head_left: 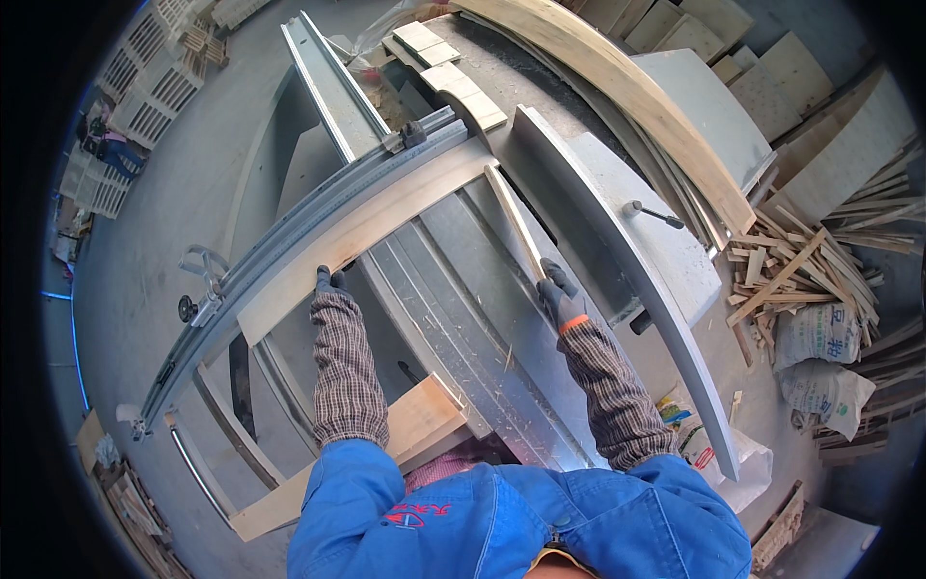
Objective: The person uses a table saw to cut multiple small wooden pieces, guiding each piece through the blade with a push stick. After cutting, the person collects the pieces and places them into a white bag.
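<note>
Left hand: gloved in dark grey, the left hand (333,281) is at the near edge of the wide board, fingertips against it; how far the fingers close beneath the wood cannot be told.
Right hand: gloved with an orange cuff, the right hand (559,292) is closed around the near end of a thin wood strip.
Wide board: pale wide board (386,224) lying flat, slanting up to the right, alongside the metal rail.
Wood strip: narrow wood strip (513,220) extending forward from the right hand, far tip at the right end of the wide board.
Rail: long grey metal rail (311,224) beyond the wide board, fitted with clamps.
Saw table: grey metal saw table (487,289), sawdust and splinters scattered over it.
Fence: long metal fence (687,372) right of the right hand, apart from it; lever (658,214) nearby.
Second board: pale second board (422,417) near the wearer's body.
Right background: scrap wood heap (801,265) above white sacks (818,335).
Upper left: stacked plastic crates (159,96).
</note>
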`<state>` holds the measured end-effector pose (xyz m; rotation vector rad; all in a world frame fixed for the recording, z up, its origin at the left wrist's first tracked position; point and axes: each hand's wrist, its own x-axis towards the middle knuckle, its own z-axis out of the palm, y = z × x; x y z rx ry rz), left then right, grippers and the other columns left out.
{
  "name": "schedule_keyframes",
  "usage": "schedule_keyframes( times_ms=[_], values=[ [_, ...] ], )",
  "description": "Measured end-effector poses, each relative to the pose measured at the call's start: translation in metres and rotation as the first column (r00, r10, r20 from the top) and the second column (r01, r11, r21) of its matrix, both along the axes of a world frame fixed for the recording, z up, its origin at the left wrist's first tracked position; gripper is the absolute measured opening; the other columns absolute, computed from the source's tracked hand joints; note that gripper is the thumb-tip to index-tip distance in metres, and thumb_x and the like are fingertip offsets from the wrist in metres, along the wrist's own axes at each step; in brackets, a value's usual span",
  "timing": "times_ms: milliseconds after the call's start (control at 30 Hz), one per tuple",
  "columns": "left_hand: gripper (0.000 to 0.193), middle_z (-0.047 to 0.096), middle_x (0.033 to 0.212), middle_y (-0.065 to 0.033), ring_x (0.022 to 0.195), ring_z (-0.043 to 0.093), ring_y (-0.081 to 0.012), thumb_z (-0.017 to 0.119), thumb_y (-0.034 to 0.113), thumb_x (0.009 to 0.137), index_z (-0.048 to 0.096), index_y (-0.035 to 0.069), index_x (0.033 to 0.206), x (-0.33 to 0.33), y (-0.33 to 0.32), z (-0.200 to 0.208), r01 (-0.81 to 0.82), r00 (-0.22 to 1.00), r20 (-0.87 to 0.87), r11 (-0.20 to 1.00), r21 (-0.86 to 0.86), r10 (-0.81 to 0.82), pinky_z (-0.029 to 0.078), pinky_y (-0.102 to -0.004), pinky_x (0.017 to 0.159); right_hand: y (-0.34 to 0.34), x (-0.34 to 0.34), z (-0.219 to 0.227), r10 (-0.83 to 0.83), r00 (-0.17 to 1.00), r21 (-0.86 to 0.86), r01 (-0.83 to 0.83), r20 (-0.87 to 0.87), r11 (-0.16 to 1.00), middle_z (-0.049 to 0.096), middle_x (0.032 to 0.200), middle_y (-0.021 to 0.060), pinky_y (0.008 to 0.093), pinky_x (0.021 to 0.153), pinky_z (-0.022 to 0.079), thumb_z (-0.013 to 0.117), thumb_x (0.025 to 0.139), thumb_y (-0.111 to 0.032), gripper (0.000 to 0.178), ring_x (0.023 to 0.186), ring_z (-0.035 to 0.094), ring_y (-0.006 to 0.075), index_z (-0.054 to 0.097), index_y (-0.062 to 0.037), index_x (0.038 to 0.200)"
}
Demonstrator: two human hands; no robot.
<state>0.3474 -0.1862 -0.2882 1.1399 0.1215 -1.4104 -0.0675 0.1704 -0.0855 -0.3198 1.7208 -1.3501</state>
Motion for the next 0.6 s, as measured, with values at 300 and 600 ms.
schedule_keyframes(
  times_ms=[300, 600],
  values=[
    [0.045, 0.061, 0.116, -0.0087, 0.1, 0.062, -0.0204, 0.08, 0.025, 0.086, 0.061, 0.003, 0.121, 0.007, -0.04, -0.074, -0.012, 0.984, -0.179, 0.999, -0.046, 0.004, 0.059, -0.0227, 0.081, -0.003, -0.006, 0.004, -0.042, 0.999, 0.035, 0.042, 0.023, 0.999, 0.065, 0.126, 0.0039, 0.0237, 0.096, 0.043, 0.064, 0.089, -0.017, 0.05, 0.112, 0.058, 0.0118, 0.06, -0.0106, 0.139],
    [0.043, 0.061, 0.113, -0.0096, 0.099, 0.061, -0.0209, 0.079, 0.02, 0.088, 0.06, 0.002, 0.121, -0.005, -0.043, -0.044, -0.031, 0.965, -0.258, 0.999, 0.037, 0.039, 0.06, -0.0227, 0.082, -0.009, -0.009, 0.0, -0.015, 0.997, -0.013, 0.014, -0.08, 1.0, 0.063, 0.134, 0.0074, 0.0267, 0.103, 0.041, 0.065, 0.09, -0.017, 0.05, 0.123, 0.056, 0.0169, 0.059, -0.0101, 0.139]
  ],
)
